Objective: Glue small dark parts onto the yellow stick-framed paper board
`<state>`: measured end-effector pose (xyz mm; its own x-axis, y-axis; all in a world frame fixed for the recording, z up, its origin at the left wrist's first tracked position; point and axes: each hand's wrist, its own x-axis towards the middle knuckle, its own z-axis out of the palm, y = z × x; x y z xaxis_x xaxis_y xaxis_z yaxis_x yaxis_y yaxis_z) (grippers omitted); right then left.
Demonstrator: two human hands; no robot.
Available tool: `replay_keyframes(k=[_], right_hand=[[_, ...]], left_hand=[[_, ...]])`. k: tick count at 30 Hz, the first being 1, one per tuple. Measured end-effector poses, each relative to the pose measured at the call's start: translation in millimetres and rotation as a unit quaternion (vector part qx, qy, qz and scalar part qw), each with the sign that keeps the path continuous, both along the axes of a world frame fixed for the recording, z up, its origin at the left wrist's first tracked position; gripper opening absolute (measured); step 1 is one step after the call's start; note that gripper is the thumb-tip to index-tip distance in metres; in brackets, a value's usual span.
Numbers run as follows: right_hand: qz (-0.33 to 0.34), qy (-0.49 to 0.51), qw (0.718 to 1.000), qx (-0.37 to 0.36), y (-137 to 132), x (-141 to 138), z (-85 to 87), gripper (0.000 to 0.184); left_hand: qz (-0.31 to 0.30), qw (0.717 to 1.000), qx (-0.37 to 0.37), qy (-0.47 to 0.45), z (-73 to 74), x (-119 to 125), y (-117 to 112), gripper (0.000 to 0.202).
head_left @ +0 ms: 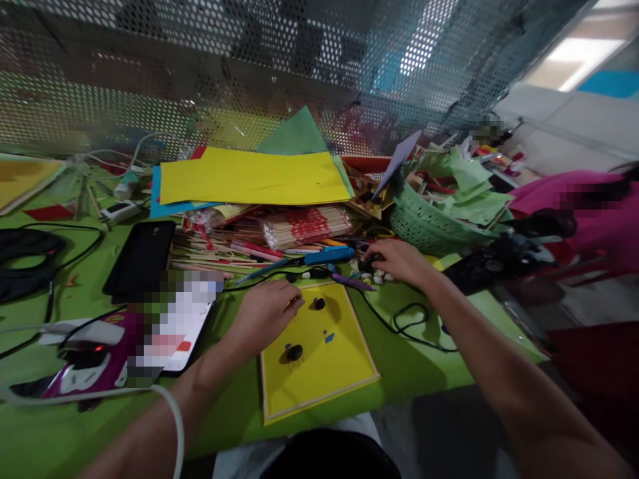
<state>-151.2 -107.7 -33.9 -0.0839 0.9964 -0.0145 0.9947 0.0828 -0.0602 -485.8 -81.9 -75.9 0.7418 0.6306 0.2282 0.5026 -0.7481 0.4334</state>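
Note:
A yellow square board [337, 372] with a pale wooden frame along its edges lies in front of me. On it are two dark round pieces [294, 353], a small blue shape [328, 337] and faint pencil-like marks. My left hand [264, 316] rests over the board's upper left corner, fingers curled together; whatever they hold, if anything, is hidden. Beyond the board's far right corner, my right hand [399, 261] reaches down with bent, closed fingers into a little heap of small black and white pieces [378, 275]. What is between those fingertips cannot be made out.
Blue-handled scissors [329, 255], wooden sticks [214, 249] and yellow paper [249, 176] lie behind. A green basket [424, 223] of paper scraps stands right. At left are a lit phone [182, 326], a black phone [142, 259] and a purple glue gun [94, 366]; cables cross the table.

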Motion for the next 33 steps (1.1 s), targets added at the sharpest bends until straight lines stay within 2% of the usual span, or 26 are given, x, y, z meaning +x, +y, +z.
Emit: replay_keyframes(k=[5, 8, 10, 12, 15, 17, 19, 21, 23, 25, 27, 29, 31, 33], right_hand=[[-0.086, 0.028, 0.994, 0.065, -11, -4, 2.6, 0.019], [-0.133, 0.11, 0.979, 0.106, -16, -11, 2.9, 0.017], [-0.143, 0.175, 0.967, 0.116, -19, -20, 3.9, 0.016], [-0.132, 0.219, 0.96, 0.113, -21, -32, 6.0, 0.016], [-0.104, 0.262, 0.953, 0.112, -23, -59, 10.8, 0.016], [-0.076, 0.272, 0.952, 0.119, -23, -78, 13.5, 0.015], [-0.045, 0.272, 0.953, 0.129, -22, -96, 14.4, 0.014], [-0.025, 0.276, 0.952, 0.13, -19, -109, 12.9, 0.015], [-0.02, 0.312, 0.942, 0.119, -15, -117, 9.5, 0.016], [-0.028, 0.395, 0.914, 0.09, -10, -121, 5.1, 0.015], [-0.046, 0.501, 0.863, 0.054, -7, -122, 1.2, 0.014], [-0.07, 0.581, 0.81, 0.034, -6, -121, -1.6, 0.017], [-0.092, 0.618, 0.78, 0.038, -7, -117, -3.9, 0.022], [-0.106, 0.627, 0.77, 0.049, -9, -112, -6.6, 0.025]], left_hand=[[0.007, 1.0, -0.008, -0.022, -0.5, -1, -1, 0.016], [0.017, 0.997, -0.04, -0.057, -3.4, -1, -2, 0.016], [0.027, 0.989, -0.093, -0.11, -4.9, 4, -1, 0.018], [0.031, 0.966, -0.172, -0.192, -3.5, 13, 0, 0.023], [-0.002, 0.916, -0.272, -0.294, 5.2, 35, 3, 0.036], [-0.033, 0.905, -0.274, -0.324, 12.4, 49, 6, 0.043], [-0.05, 0.909, -0.244, -0.333, 17.4, 57, 11, 0.041], [-0.045, 0.914, -0.227, -0.334, 19.3, 58, 17, 0.035], [-0.046, 0.909, -0.241, -0.337, 19.2, 52, 23, 0.032], [-0.06, 0.897, -0.281, -0.336, 18.9, 41, 31, 0.032], [-0.071, 0.884, -0.325, -0.328, 19.1, 29, 39, 0.03], [-0.067, 0.885, -0.334, -0.319, 19.5, 19, 46, 0.031], [-0.046, 0.909, -0.29, -0.297, 19.5, 11, 50, 0.036], [-0.008, 0.954, -0.201, -0.221, 18.9, 8, 49, 0.04]])
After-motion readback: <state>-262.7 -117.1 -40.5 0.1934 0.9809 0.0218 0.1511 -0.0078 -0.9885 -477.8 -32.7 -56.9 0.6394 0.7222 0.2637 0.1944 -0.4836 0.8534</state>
